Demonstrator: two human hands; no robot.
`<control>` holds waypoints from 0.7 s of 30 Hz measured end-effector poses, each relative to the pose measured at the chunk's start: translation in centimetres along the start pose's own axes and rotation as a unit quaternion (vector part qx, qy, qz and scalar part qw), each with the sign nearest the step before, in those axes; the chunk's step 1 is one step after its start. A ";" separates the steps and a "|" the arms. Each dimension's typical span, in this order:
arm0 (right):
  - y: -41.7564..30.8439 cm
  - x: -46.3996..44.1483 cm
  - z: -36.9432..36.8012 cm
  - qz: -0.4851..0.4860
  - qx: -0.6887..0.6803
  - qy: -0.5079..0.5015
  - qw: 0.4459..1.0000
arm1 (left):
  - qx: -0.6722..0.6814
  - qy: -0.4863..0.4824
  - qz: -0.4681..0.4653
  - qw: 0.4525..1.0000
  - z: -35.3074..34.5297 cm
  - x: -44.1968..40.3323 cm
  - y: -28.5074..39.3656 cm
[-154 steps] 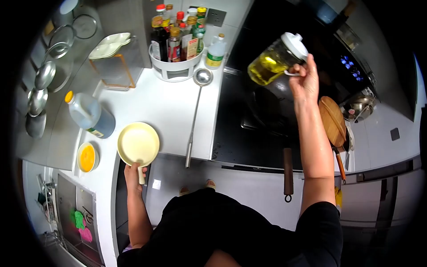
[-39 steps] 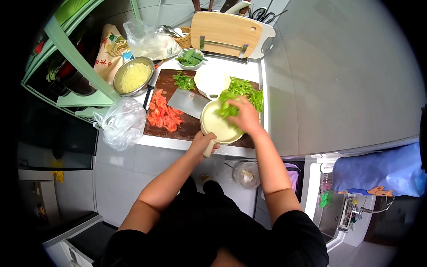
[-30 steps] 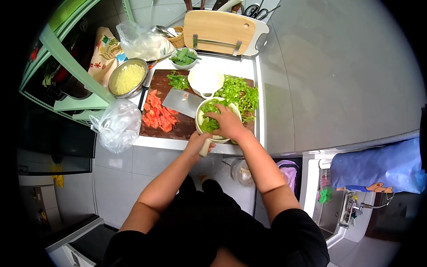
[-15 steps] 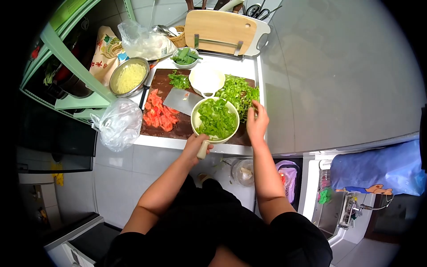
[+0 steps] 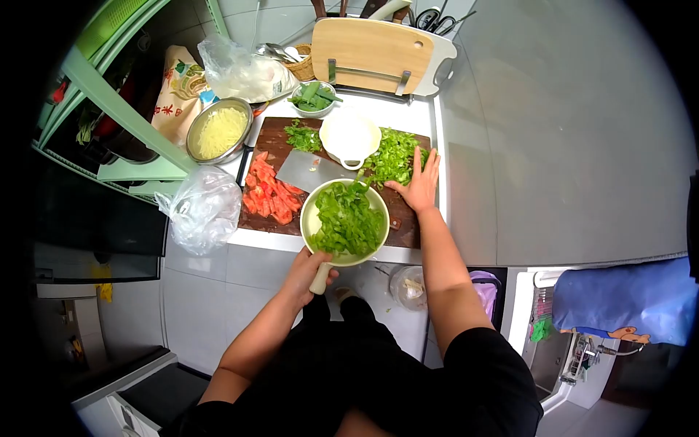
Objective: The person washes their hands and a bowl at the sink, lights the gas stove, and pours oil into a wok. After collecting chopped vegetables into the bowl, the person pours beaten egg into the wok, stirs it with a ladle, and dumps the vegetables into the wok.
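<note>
My left hand [image 5: 304, 275] is wrapped round the handle of a cream bowl [image 5: 309, 220], which holds chopped green leaves [image 5: 348, 221] and hangs over the front edge of the dark cutting board [image 5: 291, 149]. At the board's right side, my right hand [image 5: 420, 183] has its fingers spread beside a pile of chopped greens [image 5: 393, 154]. A white bowl [image 5: 351, 137] stands at the back of the board. Left of it lie a cleaver blade [image 5: 302, 169], cut tomatoes [image 5: 269, 193] and a small heap of herbs [image 5: 302, 137].
A metal bowl of pale shreds [image 5: 222, 132] and a plastic bag [image 5: 202, 207] are at the left by a green shelf [image 5: 116, 105]. Behind are a small bowl of green pieces [image 5: 314, 98] and an upright wooden board [image 5: 371, 54]. A sink [image 5: 546, 360] is at the lower right.
Greens went from the board into the cream bowl, earlier seen without them. Since the last frame, the bowl has moved down and left, and my right hand has spread open beside the remaining pile.
</note>
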State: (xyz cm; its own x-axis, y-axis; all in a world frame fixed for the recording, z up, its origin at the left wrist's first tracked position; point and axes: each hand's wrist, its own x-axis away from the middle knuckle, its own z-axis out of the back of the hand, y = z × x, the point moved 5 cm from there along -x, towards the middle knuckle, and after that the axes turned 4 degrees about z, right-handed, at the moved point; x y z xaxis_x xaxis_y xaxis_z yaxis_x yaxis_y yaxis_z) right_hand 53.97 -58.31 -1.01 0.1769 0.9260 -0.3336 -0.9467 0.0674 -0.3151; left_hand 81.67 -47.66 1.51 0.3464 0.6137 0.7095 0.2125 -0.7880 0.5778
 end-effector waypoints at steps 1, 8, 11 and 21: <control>0.3 -0.8 -0.3 0.003 -0.003 0.002 1.000 | 0.001 0.002 -0.004 1.000 0.0 0.2 0.1; -2.2 -3.0 -2.5 0.091 -0.031 -0.074 0.993 | 0.007 -0.017 0.010 1.000 -0.2 -0.3 -0.1; -2.4 -2.6 -2.5 0.085 -0.026 -0.033 0.995 | 0.005 -0.020 0.008 1.000 -0.6 -0.9 -0.2; -1.0 -1.1 -0.9 0.030 -0.117 0.079 0.990 | -0.022 -0.011 0.007 1.000 -1.9 -2.4 0.0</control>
State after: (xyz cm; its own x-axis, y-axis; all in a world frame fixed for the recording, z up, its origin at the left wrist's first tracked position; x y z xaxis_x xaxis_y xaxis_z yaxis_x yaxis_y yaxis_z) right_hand 54.98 -59.70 -1.18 0.1797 0.8544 -0.4876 -0.8719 -0.0912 -0.4811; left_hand 79.09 -49.09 0.58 0.3691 0.6014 0.7086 0.1683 -0.7931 0.5854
